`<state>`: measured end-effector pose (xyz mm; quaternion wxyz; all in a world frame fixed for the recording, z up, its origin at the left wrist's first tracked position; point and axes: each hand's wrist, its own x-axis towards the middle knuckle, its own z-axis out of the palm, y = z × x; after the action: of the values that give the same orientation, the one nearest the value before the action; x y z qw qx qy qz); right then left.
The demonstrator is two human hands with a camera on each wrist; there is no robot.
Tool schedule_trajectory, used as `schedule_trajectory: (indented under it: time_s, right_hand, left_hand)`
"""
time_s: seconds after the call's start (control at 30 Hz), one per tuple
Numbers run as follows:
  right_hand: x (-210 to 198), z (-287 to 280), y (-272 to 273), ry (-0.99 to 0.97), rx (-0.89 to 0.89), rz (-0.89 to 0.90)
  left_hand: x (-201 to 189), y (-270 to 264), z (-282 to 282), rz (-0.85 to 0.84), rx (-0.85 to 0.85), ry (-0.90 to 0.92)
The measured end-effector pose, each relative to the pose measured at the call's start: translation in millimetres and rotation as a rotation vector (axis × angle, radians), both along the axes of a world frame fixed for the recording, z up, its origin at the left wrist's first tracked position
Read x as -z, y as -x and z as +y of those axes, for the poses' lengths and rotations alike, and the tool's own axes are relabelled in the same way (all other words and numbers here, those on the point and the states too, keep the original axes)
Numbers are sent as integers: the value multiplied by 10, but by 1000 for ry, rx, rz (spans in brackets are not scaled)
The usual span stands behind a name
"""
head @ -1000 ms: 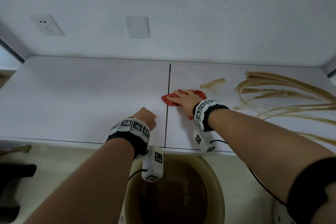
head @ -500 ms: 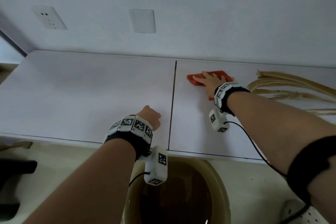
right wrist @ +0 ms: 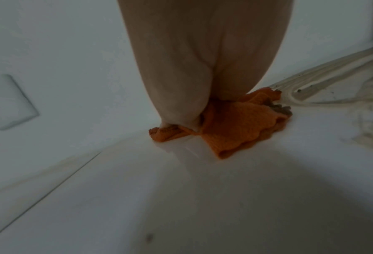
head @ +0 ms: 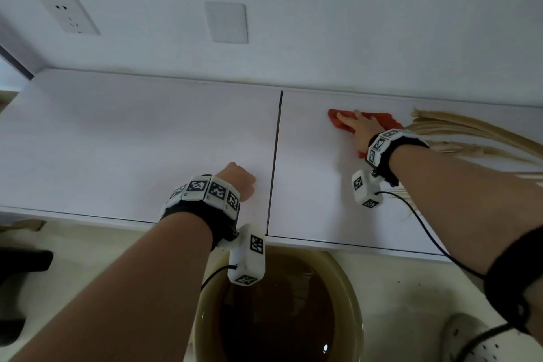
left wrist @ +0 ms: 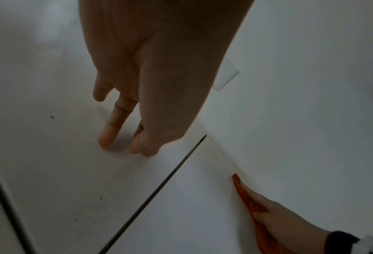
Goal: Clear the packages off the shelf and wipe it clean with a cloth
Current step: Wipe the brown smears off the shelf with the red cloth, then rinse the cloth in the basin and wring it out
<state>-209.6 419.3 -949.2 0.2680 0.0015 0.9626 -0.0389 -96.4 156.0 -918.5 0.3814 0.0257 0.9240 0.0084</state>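
Writing: no brand, label or readable text is seen; only black-and-white square marker patterns are carried on the wrist bands [head: 382, 142].
Cloth: an orange-red cloth [head: 364, 120] is spread on the right panel of the shelf [head: 132, 138], near the back edge where the wall [head: 323, 23] begins; brown dirt is seen on one crumpled corner in the right wrist view.
Right hand: the right hand [head: 363, 126] is laid flat on the cloth, fingers [head: 342, 118] straight and pressed down, pointing left; nothing is gripped.
Left hand: the left hand [head: 239, 181] is rested on the left panel near the front edge; in the left wrist view its fingers [left wrist: 109, 135] are stretched downward with tips touching the surface, and nothing is held.
Seam: a dark seam [head: 274, 161] is run from back to front between the two panels; the left hand is just left of it, the cloth well right of it.
Streaks: brown streaks [head: 470, 132] are smeared across the right part of the shelf, touching the cloth's right side.
Open room: the left panel is white and bare around the hand, and white surface is shown between seam and cloth.
Below: a basin [head: 349, 288] of dark brown water is set under the front edge.
Wall: a socket [head: 69, 15] and a blank plate [head: 226, 22] are mounted above the left panel.
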Motion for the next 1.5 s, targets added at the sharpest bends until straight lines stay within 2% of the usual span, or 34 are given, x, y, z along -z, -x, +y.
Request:
schedule_trajectory:
  time_s: [0.23, 0.47, 0.73, 0.83, 0.93, 1.07, 1.2, 1.33, 1.5]
  right_hand:
    - [43, -263, -454, 102, -58, -4]
    - [49, -699, -1094, 126, -224, 43]
    - [-196, -985, -1744, 135, -399, -183]
    - [-277, -999, -2075, 276, -438, -240]
    - [-356, -950, -2397, 627, -278, -211]
    - [-386, -927, -2715, 704, -245, -101]
    - [-17, -853, -2957, 662, -136, -260]
    - [350, -703, -3049, 518, -10, -305]
    - [557, -610, -2990, 448, 16, -341]
  left_hand:
    - [35, -48, 6, 30, -59, -4]
    - [118, -225, -50, 117, -132, -102]
    - [-26, -563, -212, 262, -236, -265]
    - [-124, -781, -274, 309, -280, -342]
    - [-151, -1036, -285, 325, -338, -411]
    - [-45, -1354, -221, 387, -410, -549]
    - [236, -1637, -127, 397, -374, -565]
    - [622, -1806, -61, 212, -268, -448]
    - [1017, -1843, 38, 13, -181, -302]
